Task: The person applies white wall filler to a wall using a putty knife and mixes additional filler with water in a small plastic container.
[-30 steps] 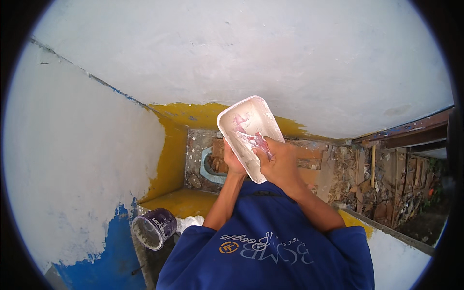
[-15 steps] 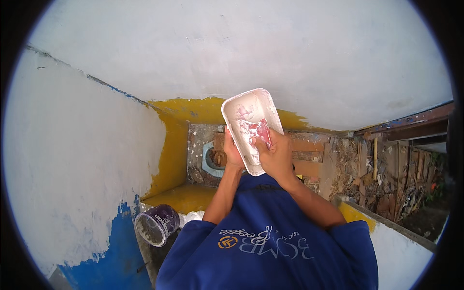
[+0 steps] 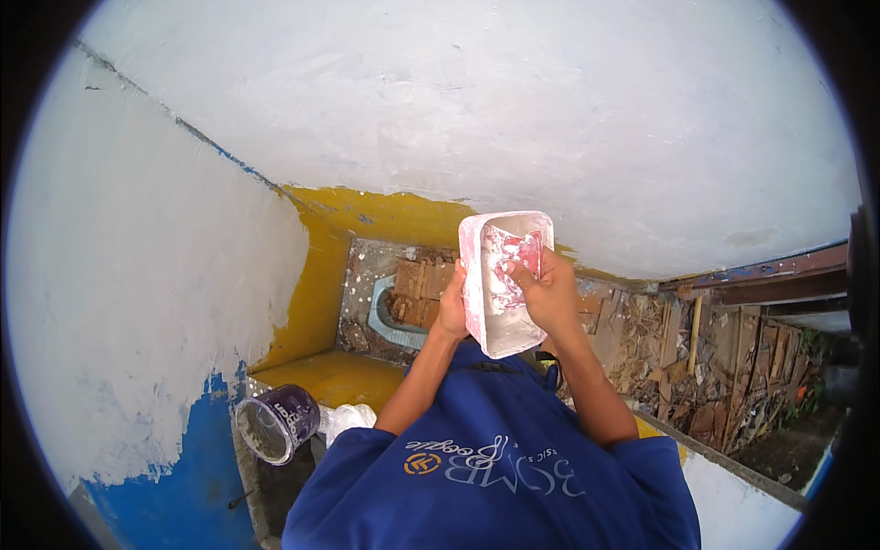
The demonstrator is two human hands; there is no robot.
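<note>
My left hand (image 3: 451, 302) grips the left side of a small white rectangular tray (image 3: 475, 325), smeared with pink and white paste, in front of my chest. My right hand (image 3: 550, 295) holds a flat red piece (image 3: 526, 247), like a scraper, coated with white paste inside the tray. My right thumb lies across it and the other fingers are mostly hidden behind it. The tray's long edges run nearly upright in the picture, with its inside facing up and slightly right.
A dark purple bucket (image 3: 280, 426) stands lower left beside white crumpled material (image 3: 346, 420). A squat toilet (image 3: 380, 313) sits below. Planks and debris (image 3: 715, 367) lie right, under a rusty beam (image 3: 779, 286). Patchily painted white, yellow and blue walls (image 3: 147, 293) surround me.
The tray and both hands have shifted right and down in the view. The tray has turned straighter and tipped to show more of its left outer side.
</note>
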